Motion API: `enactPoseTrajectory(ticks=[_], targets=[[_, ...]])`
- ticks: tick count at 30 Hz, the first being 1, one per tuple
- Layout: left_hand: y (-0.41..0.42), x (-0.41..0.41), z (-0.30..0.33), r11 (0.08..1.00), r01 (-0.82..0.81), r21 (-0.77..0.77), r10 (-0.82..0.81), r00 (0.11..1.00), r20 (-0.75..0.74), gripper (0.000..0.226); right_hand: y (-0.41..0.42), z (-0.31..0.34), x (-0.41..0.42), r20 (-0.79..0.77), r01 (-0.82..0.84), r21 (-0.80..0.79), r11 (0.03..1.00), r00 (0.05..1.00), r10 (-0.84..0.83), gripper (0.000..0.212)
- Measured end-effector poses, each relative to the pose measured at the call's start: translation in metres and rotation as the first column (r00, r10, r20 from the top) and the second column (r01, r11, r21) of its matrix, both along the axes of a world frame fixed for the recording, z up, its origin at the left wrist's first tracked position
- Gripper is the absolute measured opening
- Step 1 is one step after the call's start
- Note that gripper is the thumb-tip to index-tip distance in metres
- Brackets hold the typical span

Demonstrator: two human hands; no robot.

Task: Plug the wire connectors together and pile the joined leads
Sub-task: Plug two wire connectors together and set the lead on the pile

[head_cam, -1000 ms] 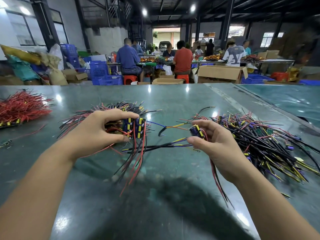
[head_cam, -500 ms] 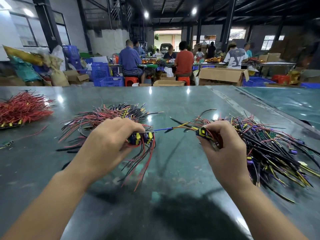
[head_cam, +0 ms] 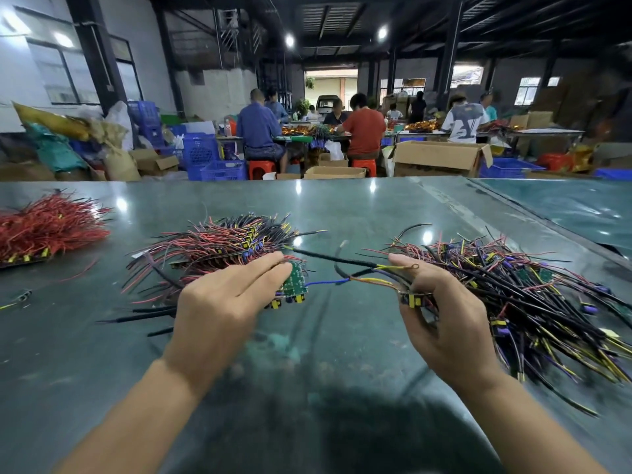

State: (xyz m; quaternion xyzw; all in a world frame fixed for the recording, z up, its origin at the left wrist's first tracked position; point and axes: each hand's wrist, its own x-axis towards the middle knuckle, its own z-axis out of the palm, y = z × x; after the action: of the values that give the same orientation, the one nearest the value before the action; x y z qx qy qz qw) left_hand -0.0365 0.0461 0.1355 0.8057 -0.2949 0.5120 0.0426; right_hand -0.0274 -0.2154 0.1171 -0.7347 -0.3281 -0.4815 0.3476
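The left hand point(head_cam: 222, 302) lies with fingers nearly straight on a green board point(head_cam: 294, 281), pressing it onto the joined pile point(head_cam: 219, 249) in the middle of the worktop point(head_cam: 342, 206). The right hand point(head_cam: 441, 313) pinches a small yellow and black plug point(head_cam: 412, 299) with finger and thumb, just beside the loose pile point(head_cam: 533, 285) near the right edge.

The thin wires point(head_cam: 359, 273) from the plug cross toward the board. I think they could snag it and drag it off the pile when the right hand pulls. The plug could also slip out, since the pinch is small.

Half a second ago the left hand was curled around the leads. Now it is flatter and the board shows.
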Motion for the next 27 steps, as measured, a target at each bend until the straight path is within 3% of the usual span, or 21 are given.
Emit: enactPoseTrajectory(ticks=[5,13,18,23,25,27], targets=[[0.008,0.003,0.0,1.0,0.011,-0.023,-0.008,0.995,0.098,0.03,0.0,-0.002,0.004,0.063,-0.017,0.03,0.999,0.998,0.015,0.012],[0.012,0.005,-0.009,0.999,-0.02,0.026,0.018,0.999,0.049,0.031,-0.007,-0.001,0.007,0.209,0.133,-0.099,0.986,0.972,-0.11,0.011],[0.014,0.003,-0.014,0.998,-0.012,0.06,0.011,1.0,0.028,0.036,-0.008,-0.012,0.008,0.147,0.227,-0.095,0.969,0.966,-0.212,0.011],[0.021,0.005,-0.012,0.997,-0.002,0.071,0.019,0.971,-0.237,0.05,0.0,-0.016,0.003,-0.124,0.047,-0.127,0.991,0.99,-0.063,0.021],[0.027,0.009,-0.011,0.998,0.019,0.061,0.01,0.895,-0.447,0.049,0.003,-0.017,0.001,-0.308,0.004,-0.066,0.998,0.951,-0.024,0.037],[0.03,0.011,-0.011,0.999,0.023,0.044,0.011,0.758,-0.653,0.04,0.007,-0.015,0.0,-0.439,-0.013,-0.005,1.0,0.898,0.009,0.038]])
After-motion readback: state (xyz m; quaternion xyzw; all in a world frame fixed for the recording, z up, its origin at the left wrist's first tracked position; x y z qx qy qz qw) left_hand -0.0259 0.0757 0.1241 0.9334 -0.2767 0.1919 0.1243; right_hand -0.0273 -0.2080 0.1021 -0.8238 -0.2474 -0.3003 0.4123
